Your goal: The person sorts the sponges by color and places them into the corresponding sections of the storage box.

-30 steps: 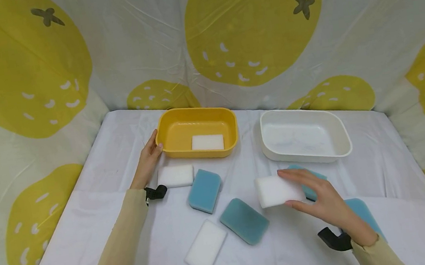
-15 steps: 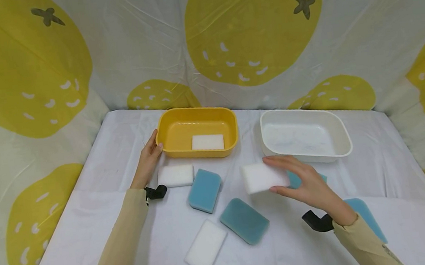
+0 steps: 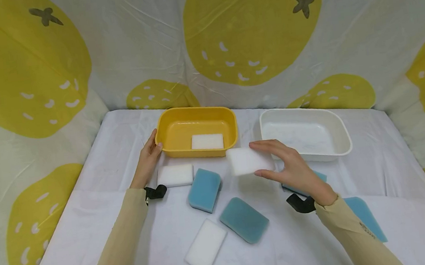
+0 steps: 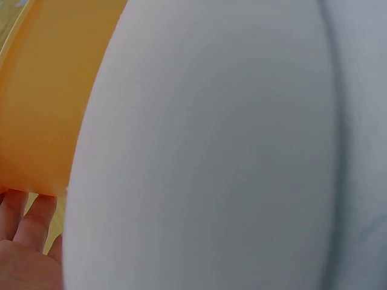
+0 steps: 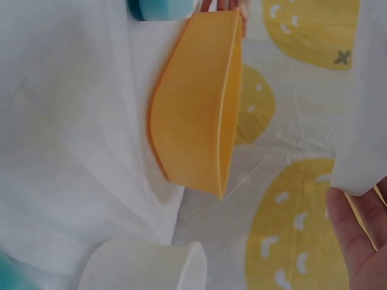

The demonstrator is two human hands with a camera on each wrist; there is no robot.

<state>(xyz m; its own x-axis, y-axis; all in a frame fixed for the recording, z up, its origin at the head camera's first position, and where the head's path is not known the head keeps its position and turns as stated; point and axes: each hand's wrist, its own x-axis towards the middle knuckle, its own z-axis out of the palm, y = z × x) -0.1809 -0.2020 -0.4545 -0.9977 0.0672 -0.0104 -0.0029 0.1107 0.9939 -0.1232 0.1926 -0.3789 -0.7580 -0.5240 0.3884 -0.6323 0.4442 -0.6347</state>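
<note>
In the head view my right hand (image 3: 292, 165) holds a white sponge (image 3: 249, 160) between thumb and fingers, above the cloth near the yellow tub's front right corner. The right wrist view shows this sponge (image 5: 369, 109) at its right edge, with fingertips against it. My left hand (image 3: 148, 161) touches the left end of the yellow tub (image 3: 199, 153), fingers fairly straight along its outer wall. Inside that tub lies another white sponge (image 3: 207, 142). Close in front of the left wrist camera, a white sponge (image 4: 205, 151) hides most of the tub wall (image 4: 48, 96).
A white tub (image 3: 303, 133) stands right of the yellow one. On the cloth lie white sponges (image 3: 176, 175) (image 3: 206, 247) and blue sponges (image 3: 205, 190) (image 3: 245, 220) (image 3: 365, 220). Another blue sponge (image 3: 297, 190) is partly hidden under the right hand. Lemon-patterned fabric (image 3: 255, 27) rises behind the table.
My right hand has carried the white sponge up and left, from before the white tub toward the yellow tub. The left hand stays at the yellow tub.
</note>
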